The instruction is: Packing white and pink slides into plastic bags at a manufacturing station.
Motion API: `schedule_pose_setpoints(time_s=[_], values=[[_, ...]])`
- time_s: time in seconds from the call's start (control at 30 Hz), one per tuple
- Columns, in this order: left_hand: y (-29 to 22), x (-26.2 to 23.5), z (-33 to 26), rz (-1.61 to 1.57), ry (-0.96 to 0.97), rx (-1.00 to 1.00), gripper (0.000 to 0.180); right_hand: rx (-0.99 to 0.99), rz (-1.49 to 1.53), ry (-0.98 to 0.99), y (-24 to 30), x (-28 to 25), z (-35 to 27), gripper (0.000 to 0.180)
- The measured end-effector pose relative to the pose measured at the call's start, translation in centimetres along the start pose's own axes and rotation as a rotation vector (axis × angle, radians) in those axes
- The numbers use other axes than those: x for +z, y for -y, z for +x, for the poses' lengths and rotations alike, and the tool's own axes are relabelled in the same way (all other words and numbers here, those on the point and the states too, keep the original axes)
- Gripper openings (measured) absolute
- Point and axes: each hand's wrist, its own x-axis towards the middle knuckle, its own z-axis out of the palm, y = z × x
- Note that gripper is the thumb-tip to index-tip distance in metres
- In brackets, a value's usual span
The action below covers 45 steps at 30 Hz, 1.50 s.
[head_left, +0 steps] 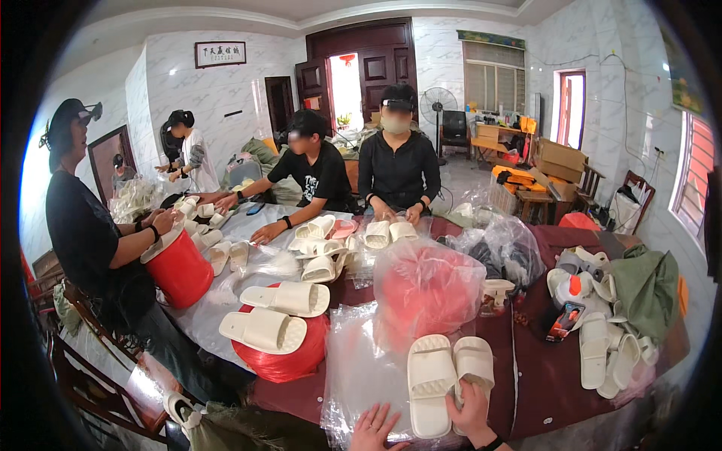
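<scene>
A pair of cream slippers lies in front of me at the table's near edge, toes pointing my way or away being hard to tell. My right hand grips the right slipper by its near part, the thumb along its inner side. The left slipper rests beside it, its textured footbed facing up. My left hand lies with fingers spread on a stack of clear plastic bags, holding nothing. Part of both hands is cut off by the lower edge.
Two cream slippers top a red bundle at left. Beyond my pair stands a clear bag with red film. More slippers and a phone lie at right. Several people work around the table; a red bucket is far left.
</scene>
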Motion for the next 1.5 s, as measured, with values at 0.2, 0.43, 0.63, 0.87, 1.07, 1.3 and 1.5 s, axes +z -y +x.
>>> schedule_pose_setpoints(time_s=[0.2, 0.43, 0.63, 0.87, 1.07, 1.3, 1.5], values=[[0.1, 0.0, 0.0, 0.014, 0.014, -0.008, 0.082, -0.009, -0.011, -0.024, 0.8, -0.3, 0.2, 0.043], [0.5, 0.6, -0.9, 0.01, 0.022, -0.005, 0.081, -0.015, -0.034, -0.011, 0.9, -0.2, -0.4, 0.044], [0.4, 0.4, -0.1, 0.005, 0.02, -0.007, 0.08, -0.001, -0.007, -0.001, -0.1, 0.2, -0.1, 0.045], [0.3, 0.6, -0.4, 0.0, -0.001, -0.001, 0.08, 0.013, -0.002, 0.023, 0.2, -0.1, -0.2, 0.045], [0.3, 0.3, -0.2, 0.001, 0.02, -0.001, 0.082, 0.003, -0.026, 0.025, 0.1, 0.0, -0.1, 0.046], [0.2, 0.2, -0.1, -0.012, -0.002, -0.007, 0.081, 0.005, 0.01, -0.007, 0.2, 0.0, -0.1, 0.045], [0.3, 0.6, -0.5, -0.008, 0.007, -0.003, 0.083, -0.015, -0.012, 0.002, 0.2, -0.1, -0.2, 0.047]])
